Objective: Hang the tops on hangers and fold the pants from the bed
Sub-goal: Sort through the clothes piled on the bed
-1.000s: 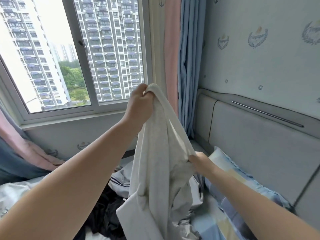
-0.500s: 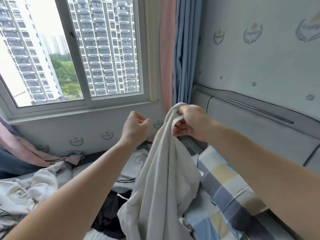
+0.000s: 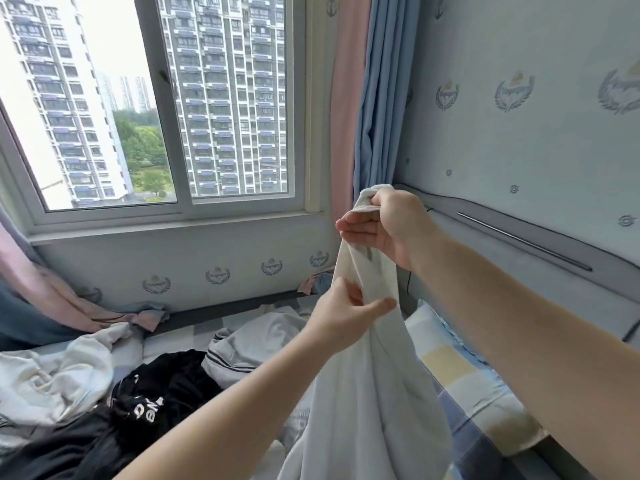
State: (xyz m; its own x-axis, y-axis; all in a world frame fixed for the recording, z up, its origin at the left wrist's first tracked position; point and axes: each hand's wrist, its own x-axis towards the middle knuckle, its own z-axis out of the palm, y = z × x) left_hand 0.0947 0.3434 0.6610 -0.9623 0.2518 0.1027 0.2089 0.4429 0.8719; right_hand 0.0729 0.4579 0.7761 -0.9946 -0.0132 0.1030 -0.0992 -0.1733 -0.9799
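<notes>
- A bedroom corner: a sliding window (image 3: 166,109) with a pale frame looks out on tower blocks. To its right hang two curtains, one pink (image 3: 341,116) and one blue (image 3: 375,98), both in soft vertical folds.
- The wall (image 3: 536,150) on the right has pale blue paper printed with crest emblems. Below it runs a grey padded headboard (image 3: 512,271) with a thin metal strip.
- The bed (image 3: 207,325) has a checked sheet, and a checked pillow (image 3: 460,375) in blue, yellow and white squares lies against the headboard.
- One white garment (image 3: 374,393) of soft, matte knit is held up above the bed, right of centre. Its long axis is close to upright: the narrow bunched end is at the top, and the cloth widens as it falls to the near edge of the view.
- The right hand (image 3: 388,226) clamps that bunched top end between thumb and curled forefinger, with the other fingers stretched out leftward.
- The left hand (image 3: 343,317) is lower on the same garment and pinches a fold between its thumb and fingers.
- Three other heaps lie on the bed to the left:
  - one black garment (image 3: 156,403) with white lettering, crumpled
  - one pale grey garment (image 3: 249,344) with dark stripes along a hem, just beyond the black one
  - one rumpled white heap (image 3: 52,379) at the far left
</notes>
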